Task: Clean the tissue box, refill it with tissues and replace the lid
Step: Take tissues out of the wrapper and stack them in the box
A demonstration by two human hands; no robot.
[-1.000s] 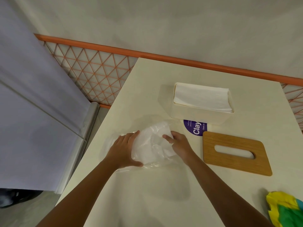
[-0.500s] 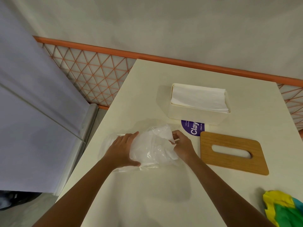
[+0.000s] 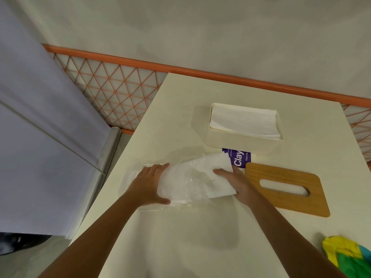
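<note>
While left hand (image 3: 147, 183) clasps the wrapper (image 3: 180, 179) and right hand (image 3: 237, 182) grasps its tissues (image 3: 218, 162), refilling is underway — next, lift them into the tissue box (image 3: 241, 144) at one o'clock, lid (image 3: 287, 190) after.

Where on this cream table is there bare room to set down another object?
Free: the near stretch of the cream table between the forearms, bordered by the clear plastic tissue wrapper and the multicoloured cloth; also the far-left corner beside the white tissue box. Crowded: the middle, where wrapper, left hand, right hand, purple label, box and slotted wooden lid cluster.
</note>
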